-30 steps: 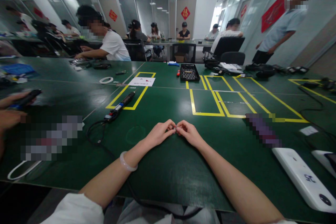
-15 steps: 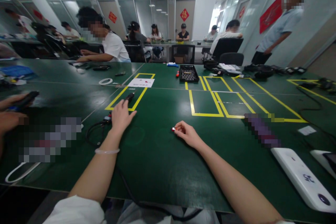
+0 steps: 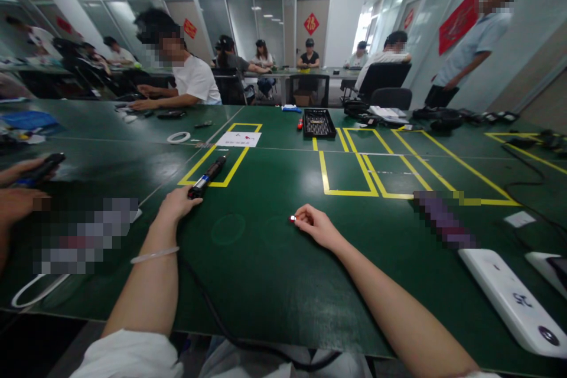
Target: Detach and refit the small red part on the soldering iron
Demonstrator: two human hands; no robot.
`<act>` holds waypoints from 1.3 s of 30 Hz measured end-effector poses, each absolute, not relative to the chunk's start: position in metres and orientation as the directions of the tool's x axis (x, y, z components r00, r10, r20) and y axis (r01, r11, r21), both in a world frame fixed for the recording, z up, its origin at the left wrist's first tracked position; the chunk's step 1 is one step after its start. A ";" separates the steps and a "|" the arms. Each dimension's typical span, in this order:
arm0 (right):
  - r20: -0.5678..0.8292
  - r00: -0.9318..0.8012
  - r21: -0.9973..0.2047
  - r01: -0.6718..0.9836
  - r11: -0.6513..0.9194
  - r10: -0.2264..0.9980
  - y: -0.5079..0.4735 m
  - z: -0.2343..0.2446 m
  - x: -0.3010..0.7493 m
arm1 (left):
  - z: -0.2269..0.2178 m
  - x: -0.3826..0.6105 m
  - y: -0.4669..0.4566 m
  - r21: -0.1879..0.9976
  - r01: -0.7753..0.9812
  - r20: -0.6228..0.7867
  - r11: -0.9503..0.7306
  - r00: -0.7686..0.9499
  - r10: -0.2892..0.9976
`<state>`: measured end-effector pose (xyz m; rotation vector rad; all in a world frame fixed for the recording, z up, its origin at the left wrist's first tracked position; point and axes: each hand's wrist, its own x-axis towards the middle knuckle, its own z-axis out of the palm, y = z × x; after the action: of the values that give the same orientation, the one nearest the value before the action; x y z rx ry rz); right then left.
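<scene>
My left hand [image 3: 175, 205] lies palm down at the rear end of a pen-shaped electric screwdriver [image 3: 208, 176], black with a blue and silver band. Its fingers curl over the cord end, and whatever they hold there is hidden. The screwdriver lies slanted on the table, its tip end within a yellow taped rectangle [image 3: 234, 172]. A dark cord [image 3: 208, 301] runs from near my left wrist over the table edge towards my lap. My right hand [image 3: 316, 225] rests on the table, thumb and fingers pinching a small red and silver piece [image 3: 292, 219].
A white printed sheet [image 3: 239, 139] lies beyond the screwdriver. Farther back stands a black tray [image 3: 330, 130] of small parts. A white power bank [image 3: 509, 301] lies at right. At far left, another person's hands [image 3: 26, 189] hold a dark tool.
My left hand has drawn back and left from the top of the screwdriver to its rear end, uncovering the body. The black cord loop at left no longer shows. My right hand stays put.
</scene>
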<state>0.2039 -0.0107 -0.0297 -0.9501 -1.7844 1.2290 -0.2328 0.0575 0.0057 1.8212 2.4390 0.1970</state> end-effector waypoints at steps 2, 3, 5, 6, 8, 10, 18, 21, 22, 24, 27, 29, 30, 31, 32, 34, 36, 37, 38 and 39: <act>0.172 -0.439 -0.950 0.163 0.266 0.882 -0.011 -0.028 0.203 | 0.007 -0.225 0.056 0.154 0.955 0.016 0.254 -0.259 0.966; 0.176 -0.438 -0.946 0.171 0.274 0.881 -0.012 -0.026 0.202 | 0.008 -0.219 0.054 0.148 0.958 0.019 0.246 -0.252 0.968; 0.204 -0.426 -0.929 0.200 0.311 0.881 -0.012 -0.024 0.201 | 0.010 -0.202 0.051 0.132 0.964 0.019 0.231 -0.235 0.972; 0.223 -0.415 -0.916 0.219 0.335 0.882 -0.012 -0.023 0.201 | 0.011 -0.193 0.050 0.127 0.969 0.017 0.212 -0.216 0.976; 0.253 -0.393 -0.897 0.248 0.367 0.884 -0.012 -0.024 0.200 | 0.012 -0.171 0.048 0.124 0.980 0.021 0.157 -0.161 0.987; 0.251 -0.385 -0.897 0.253 0.363 0.888 -0.011 -0.026 0.199 | 0.011 -0.148 0.045 0.130 0.988 0.030 0.079 -0.083 0.996; 0.337 -0.386 -0.841 0.286 0.459 0.858 -0.012 -0.027 0.198 | 0.001 -0.055 0.026 0.199 0.941 0.086 -0.273 0.260 0.962; 0.407 -0.401 -0.751 0.365 0.550 0.821 -0.015 -0.023 0.199 | 0.001 -0.030 0.016 0.247 0.899 0.094 -0.362 0.350 0.932; 0.420 -0.408 -0.723 0.389 0.571 0.811 -0.016 -0.022 0.199 | 0.001 -0.024 0.012 0.266 0.882 0.098 -0.388 0.376 0.922; 0.432 -0.426 -0.679 0.426 0.597 0.795 -0.017 -0.022 0.199 | 0.002 -0.014 0.007 0.299 0.851 0.103 -0.431 0.420 0.902; 0.431 -0.451 -0.642 0.455 0.617 0.782 -0.018 -0.025 0.197 | 0.002 -0.005 0.000 0.324 0.820 0.101 -0.473 0.467 0.879; 0.426 -0.470 -0.617 0.474 0.629 0.773 -0.019 -0.025 0.195 | 0.002 -0.001 -0.004 0.331 0.803 0.094 -0.495 0.494 0.865; 0.422 -0.482 -0.600 0.487 0.635 0.768 -0.020 -0.025 0.194 | 0.002 0.001 -0.006 0.332 0.797 0.091 -0.504 0.505 0.858; 0.416 -0.494 -0.579 0.503 0.641 0.763 -0.020 -0.025 0.193 | 0.002 0.002 -0.007 0.328 0.794 0.086 -0.511 0.514 0.854; 0.411 -0.504 -0.556 0.522 0.647 0.759 -0.021 -0.024 0.193 | 0.002 0.003 -0.008 0.321 0.795 0.083 -0.515 0.518 0.851; 0.409 -0.514 -0.508 0.558 0.656 0.754 -0.021 -0.023 0.192 | 0.002 0.004 -0.011 0.304 0.799 0.079 -0.518 0.521 0.850; 0.413 -0.520 -0.477 0.576 0.664 0.748 -0.021 -0.021 0.192 | 0.003 0.005 -0.012 0.288 0.804 0.071 -0.519 0.523 0.849; 0.415 -0.524 -0.469 0.577 0.668 0.744 -0.021 -0.020 0.193 | 0.004 0.004 -0.013 0.283 0.806 0.065 -0.520 0.525 0.849; 0.418 -0.530 -0.464 0.574 0.675 0.738 -0.021 -0.020 0.193 | 0.005 0.004 -0.013 0.279 0.807 0.057 -0.521 0.527 0.848; 0.421 -0.537 -0.459 0.568 0.683 0.731 -0.021 -0.020 0.193 | 0.005 0.004 -0.014 0.274 0.809 0.050 -0.521 0.529 0.847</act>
<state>0.1933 -0.0210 -0.0198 -0.9944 -2.2979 0.3569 0.0042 -0.0140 0.0055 2.5510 1.4036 0.2606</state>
